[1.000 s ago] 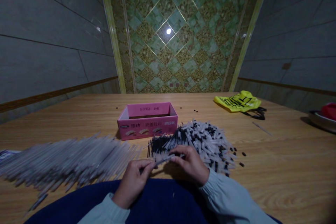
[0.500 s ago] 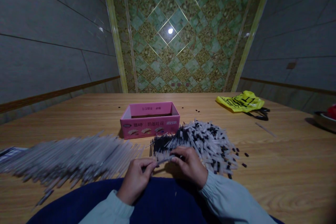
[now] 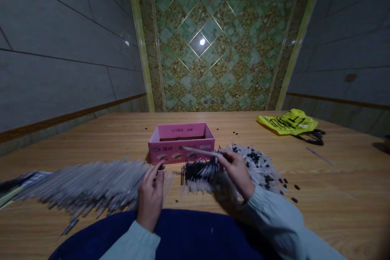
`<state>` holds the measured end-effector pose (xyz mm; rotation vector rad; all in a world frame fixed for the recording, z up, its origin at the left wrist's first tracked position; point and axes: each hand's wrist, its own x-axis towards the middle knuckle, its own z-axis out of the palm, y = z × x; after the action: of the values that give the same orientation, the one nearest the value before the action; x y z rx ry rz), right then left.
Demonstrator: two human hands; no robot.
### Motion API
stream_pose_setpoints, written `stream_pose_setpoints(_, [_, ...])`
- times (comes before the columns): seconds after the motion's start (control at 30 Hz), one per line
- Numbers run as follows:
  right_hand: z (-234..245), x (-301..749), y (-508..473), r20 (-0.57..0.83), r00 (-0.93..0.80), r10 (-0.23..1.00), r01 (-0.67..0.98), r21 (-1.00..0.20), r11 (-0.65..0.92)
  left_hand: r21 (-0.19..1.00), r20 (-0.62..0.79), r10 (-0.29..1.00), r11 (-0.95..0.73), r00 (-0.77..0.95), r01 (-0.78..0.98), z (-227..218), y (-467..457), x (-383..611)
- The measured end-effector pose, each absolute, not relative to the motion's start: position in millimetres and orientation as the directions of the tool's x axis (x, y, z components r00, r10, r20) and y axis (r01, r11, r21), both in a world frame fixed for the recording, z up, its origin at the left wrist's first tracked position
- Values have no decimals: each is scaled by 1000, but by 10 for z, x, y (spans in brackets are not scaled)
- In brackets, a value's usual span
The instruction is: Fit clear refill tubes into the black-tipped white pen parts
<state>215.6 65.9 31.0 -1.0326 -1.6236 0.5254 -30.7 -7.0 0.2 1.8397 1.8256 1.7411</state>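
The right hand [image 3: 234,169] has its grip clamped on one end of a slim tube [image 3: 199,151], raised before the pink box [image 3: 157,157]. The left hand [image 3: 151,193], thumb and fingers slightly apart, is beside the pale tube pile [image 3: 97,185], near the bench's [image 3: 332,207] front edge.

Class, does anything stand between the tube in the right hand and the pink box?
Nothing visible does: the tube in the right hand overlaps the front of the pink box in this view. Lower down, black sticks lie on the table before the box's right part.
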Motion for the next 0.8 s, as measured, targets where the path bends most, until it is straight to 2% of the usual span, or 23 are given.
stream_pose_setpoints(0.03, [418,2152,768,579,-11,815,408,-742,533,642,660,682,-293,-316,709,4,-54,-343])
stream_pose_setpoints(0.1, [626,2101,991,597,-11,802,639,-612,465,566,681,683,-262,-264,782,-8,-30,-384])
stream_pose_setpoints(0.23, [862,1870,1358,543,-12,839,772,-528,353,350,600,796,-172,-80,921,-60,-31,-382])
stream_pose_setpoints(0.3, [879,1734,1472,501,-30,865,819,-484,309,253,527,848,-89,-61,963,-77,-50,-373])
stream_pose_setpoints(0.47, [811,1462,1606,413,-118,903,877,-384,290,125,450,890,23,-78,992,-67,-100,-363])
stream_pose_setpoints(0.63, [775,1358,1669,369,-159,916,879,-370,301,68,385,910,136,-151,988,-34,-130,-342])
stream_pose_setpoints(0.8, [784,1427,1553,452,-177,874,824,-418,383,49,340,919,196,-201,979,-2,-148,-310])
